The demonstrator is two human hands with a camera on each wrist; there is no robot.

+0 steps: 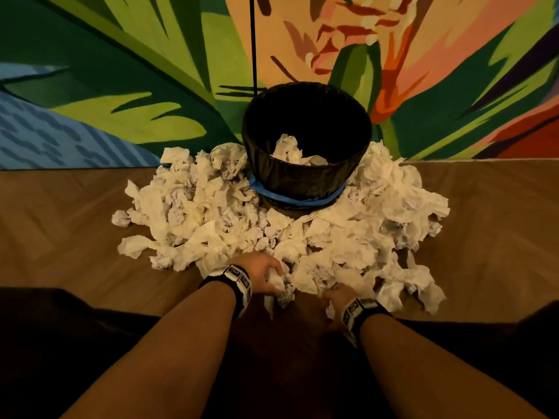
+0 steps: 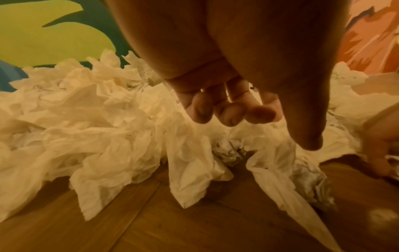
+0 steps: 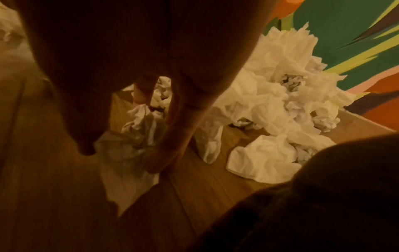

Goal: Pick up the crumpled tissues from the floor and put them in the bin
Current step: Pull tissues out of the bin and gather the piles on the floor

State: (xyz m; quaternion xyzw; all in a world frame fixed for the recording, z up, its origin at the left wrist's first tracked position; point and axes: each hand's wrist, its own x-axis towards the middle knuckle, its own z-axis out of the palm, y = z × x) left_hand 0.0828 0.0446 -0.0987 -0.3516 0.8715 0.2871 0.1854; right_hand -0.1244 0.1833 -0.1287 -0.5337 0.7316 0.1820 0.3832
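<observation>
A black wicker bin (image 1: 305, 176) with a blue band stands against the wall, with a few tissues (image 1: 289, 149) inside. A big pile of crumpled white tissues (image 1: 348, 237) surrounds it on the wooden floor. My left hand (image 1: 269, 276) hovers at the pile's near edge. In the left wrist view this left hand (image 2: 259, 127) has loosely curled fingers (image 2: 228, 117) with nothing in them, just above the tissues (image 2: 97, 119). My right hand (image 1: 334, 297) is low at the pile's near edge; in the right wrist view the right hand (image 3: 125, 148) pinches a crumpled tissue (image 3: 138, 126) between thumb and fingers.
A painted mural wall (image 1: 121, 86) rises right behind the bin. A thin black pole (image 1: 253, 40) runs up behind the bin's left side. Bare wooden floor (image 1: 60, 237) lies to both sides. My dark-clothed knees (image 1: 45, 343) fill the lower corners.
</observation>
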